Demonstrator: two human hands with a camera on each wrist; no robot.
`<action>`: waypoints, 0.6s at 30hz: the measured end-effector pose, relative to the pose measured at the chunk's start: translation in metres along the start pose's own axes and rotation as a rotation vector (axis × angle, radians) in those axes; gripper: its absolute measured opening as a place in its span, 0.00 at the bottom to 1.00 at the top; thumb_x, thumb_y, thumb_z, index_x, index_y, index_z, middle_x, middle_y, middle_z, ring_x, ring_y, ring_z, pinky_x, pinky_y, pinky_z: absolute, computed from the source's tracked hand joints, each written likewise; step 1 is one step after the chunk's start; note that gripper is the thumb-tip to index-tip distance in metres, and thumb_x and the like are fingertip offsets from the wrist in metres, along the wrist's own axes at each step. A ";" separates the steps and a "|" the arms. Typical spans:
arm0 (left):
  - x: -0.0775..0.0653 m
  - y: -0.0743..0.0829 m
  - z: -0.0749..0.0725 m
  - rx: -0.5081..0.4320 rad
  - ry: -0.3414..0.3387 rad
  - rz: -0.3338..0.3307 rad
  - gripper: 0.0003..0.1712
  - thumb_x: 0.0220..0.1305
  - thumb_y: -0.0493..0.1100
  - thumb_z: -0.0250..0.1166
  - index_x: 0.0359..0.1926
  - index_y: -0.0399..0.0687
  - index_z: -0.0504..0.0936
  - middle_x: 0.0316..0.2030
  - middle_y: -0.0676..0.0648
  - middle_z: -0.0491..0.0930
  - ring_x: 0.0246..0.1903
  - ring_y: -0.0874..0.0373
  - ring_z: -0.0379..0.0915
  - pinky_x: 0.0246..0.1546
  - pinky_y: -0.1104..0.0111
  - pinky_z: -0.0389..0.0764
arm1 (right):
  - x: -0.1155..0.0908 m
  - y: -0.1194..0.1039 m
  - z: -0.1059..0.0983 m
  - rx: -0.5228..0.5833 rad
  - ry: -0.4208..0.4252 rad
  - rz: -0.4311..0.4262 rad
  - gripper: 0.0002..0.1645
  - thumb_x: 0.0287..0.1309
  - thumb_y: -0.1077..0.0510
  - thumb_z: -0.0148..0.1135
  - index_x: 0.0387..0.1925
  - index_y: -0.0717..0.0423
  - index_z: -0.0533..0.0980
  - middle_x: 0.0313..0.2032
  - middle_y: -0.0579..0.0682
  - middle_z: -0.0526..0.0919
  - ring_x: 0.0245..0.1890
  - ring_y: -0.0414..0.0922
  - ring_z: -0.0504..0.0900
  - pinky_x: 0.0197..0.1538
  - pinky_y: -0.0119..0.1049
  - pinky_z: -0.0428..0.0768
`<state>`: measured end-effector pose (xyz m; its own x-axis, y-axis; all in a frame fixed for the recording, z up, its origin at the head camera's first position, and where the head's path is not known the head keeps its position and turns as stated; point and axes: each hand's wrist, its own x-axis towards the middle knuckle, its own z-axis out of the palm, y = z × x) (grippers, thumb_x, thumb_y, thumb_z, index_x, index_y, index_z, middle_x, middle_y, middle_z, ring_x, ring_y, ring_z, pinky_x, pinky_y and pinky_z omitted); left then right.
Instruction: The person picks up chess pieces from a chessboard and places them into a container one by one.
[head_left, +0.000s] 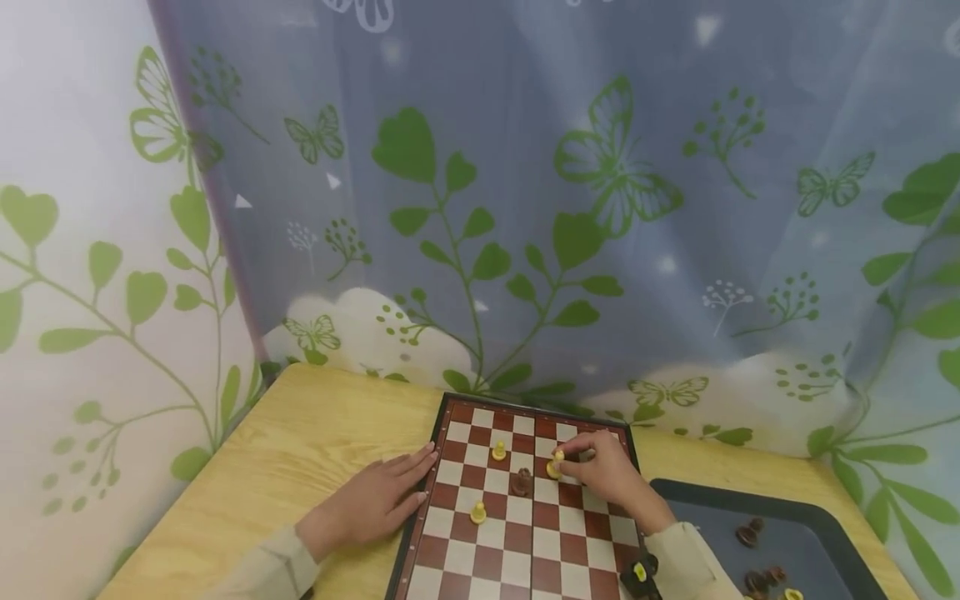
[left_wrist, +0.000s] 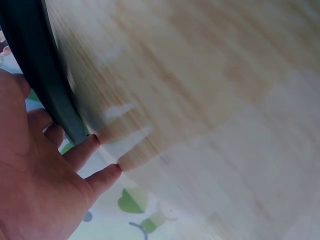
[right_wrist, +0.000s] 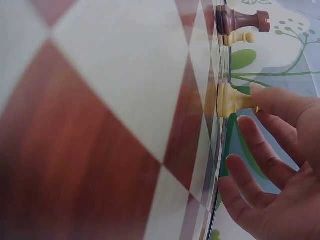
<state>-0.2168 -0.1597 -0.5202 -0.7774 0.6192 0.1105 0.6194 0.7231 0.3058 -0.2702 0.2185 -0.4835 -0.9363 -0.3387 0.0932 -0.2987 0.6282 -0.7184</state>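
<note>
A brown-and-white chessboard (head_left: 487,546) lies on the wooden table. At its far right part my right hand (head_left: 603,471) pinches a pale yellow pawn (right_wrist: 227,101) between thumb and index finger. The other fingers are spread apart from it. The pawn's base is at the board surface, and its top is partly hidden by the fingertips. Nearby stand a brown rook (head_left: 521,482) and two more yellow pawns, one behind it (head_left: 498,451) and one nearer me (head_left: 478,512). My left hand (head_left: 378,498) rests on the table with fingers extended, touching the board's left edge (left_wrist: 45,65).
A dark tray (head_left: 813,521) stands right of the board, with brown pieces (head_left: 748,533) and some yellow ones lying in it. Wooden tabletop (head_left: 322,425) extends to the left. A leaf-and-butterfly patterned curtain (head_left: 517,208) hangs behind the table.
</note>
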 end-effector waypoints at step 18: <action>0.000 0.005 0.000 -0.008 -0.025 -0.032 0.33 0.82 0.54 0.44 0.79 0.44 0.57 0.79 0.45 0.54 0.72 0.41 0.64 0.63 0.37 0.70 | -0.006 -0.007 0.006 -0.058 0.044 0.033 0.06 0.58 0.62 0.73 0.38 0.54 0.89 0.44 0.50 0.87 0.49 0.53 0.83 0.50 0.53 0.83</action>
<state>-0.2139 -0.1563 -0.5187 -0.7935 0.6037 0.0767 0.5936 0.7402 0.3159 -0.2615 0.2119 -0.4832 -0.9525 -0.2870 0.1014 -0.2768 0.6783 -0.6806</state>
